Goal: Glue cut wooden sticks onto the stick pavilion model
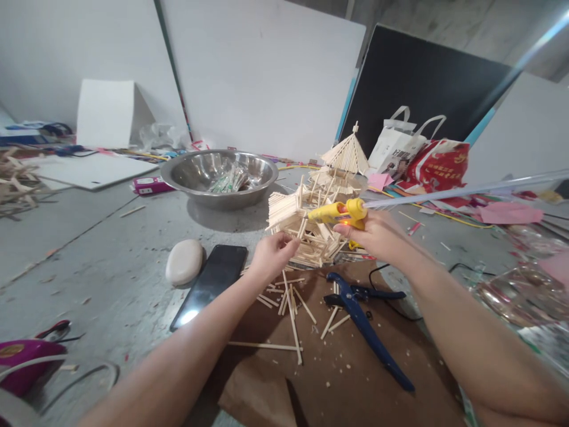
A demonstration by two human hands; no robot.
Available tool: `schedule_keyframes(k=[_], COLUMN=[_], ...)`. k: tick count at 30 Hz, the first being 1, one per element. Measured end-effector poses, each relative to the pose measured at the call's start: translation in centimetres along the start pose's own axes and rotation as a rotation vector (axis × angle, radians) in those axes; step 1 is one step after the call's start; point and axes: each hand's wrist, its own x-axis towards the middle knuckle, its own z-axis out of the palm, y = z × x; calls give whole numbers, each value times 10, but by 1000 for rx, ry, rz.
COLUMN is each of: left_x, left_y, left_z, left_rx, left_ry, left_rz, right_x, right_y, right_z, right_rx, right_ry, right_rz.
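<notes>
A model building made of thin wooden sticks (pixel 284 209) stands at the centre, with a pointed, tiered roof (pixel 347 153) at its back. My right hand (pixel 377 234) grips a yellow hot glue gun (pixel 335 212), its lit switch glowing orange. A long clear glue stick (pixel 444 193) runs out of its rear to the right. The nozzle reaches the model, close by the fingertips of my left hand (pixel 276 252). Those fingers pinch a short wooden stick (pixel 303 228) that slants up towards the nozzle. Whether the stick touches the model is unclear.
Loose sticks (pixel 291 299) and blue cutters (pixel 364 320) lie on brown board (pixel 351 367) in front. A phone (pixel 213 279) and white oval object (pixel 184 261) sit left. Behind them stands a steel basin (pixel 178 178) holding wrapped items. Bags (pixel 438 166) stand back right.
</notes>
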Motion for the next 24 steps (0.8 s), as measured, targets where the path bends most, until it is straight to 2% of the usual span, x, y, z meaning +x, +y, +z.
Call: schedule_keyframes(k=[3, 7, 15, 24], left_x=[-9, -17, -1, 13], left_y=[5, 16, 38, 41], left_z=[3, 4, 2, 8], left_rx=[394, 669, 839, 881], left_ry=[181, 283, 220, 192], left_rz=[175, 240, 139, 168], right_x=[-3, -9, -16, -20], right_y=[2, 4, 12, 17], right_z=[-2, -5, -3, 0], right_rx=[16, 25, 100, 156], right_ry=[22, 51, 91, 84], right_rz=[22, 59, 97, 143])
